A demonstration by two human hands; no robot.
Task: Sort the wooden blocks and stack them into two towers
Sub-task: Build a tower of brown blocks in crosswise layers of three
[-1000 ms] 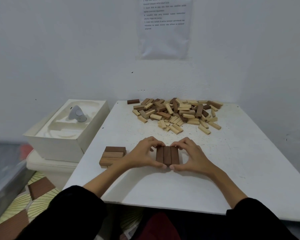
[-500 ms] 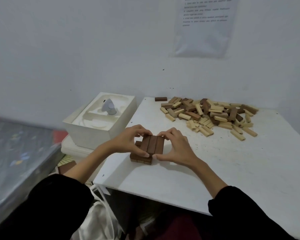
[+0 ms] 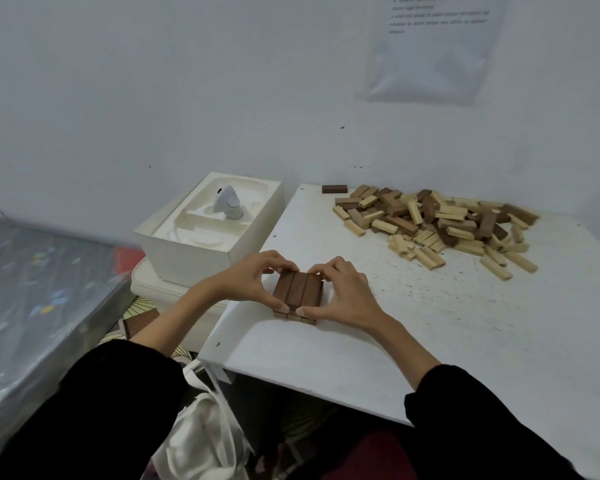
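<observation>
Blocks [image 3: 437, 226]: mixed loose pile lay at the far side of the table [image 3: 430, 341]. Stack [image 3: 298, 292]: three dark blocks side by side over a lower layer, near the front-left edge. Left hand [image 3: 253, 282] and right hand [image 3: 343, 292] pinched its ends, likely squaring the row flush.

1. A small stack [image 3: 297, 301] sits flat near the left front edge of the white table [image 3: 430, 323]. Its top layer [image 3: 298, 289] is three dark brown blocks laid side by side with their long sides touching, running away from the viewer.
2. A lower layer [image 3: 293, 316] of lighter brown blocks shows only under the stack's near edge.
3. A loose pile [image 3: 437, 226] of pale, mid-brown and dark blocks lies jumbled and overlapping at the far right.
4. A single dark block [image 3: 334, 189] lies flat, just left of the pile.
</observation>
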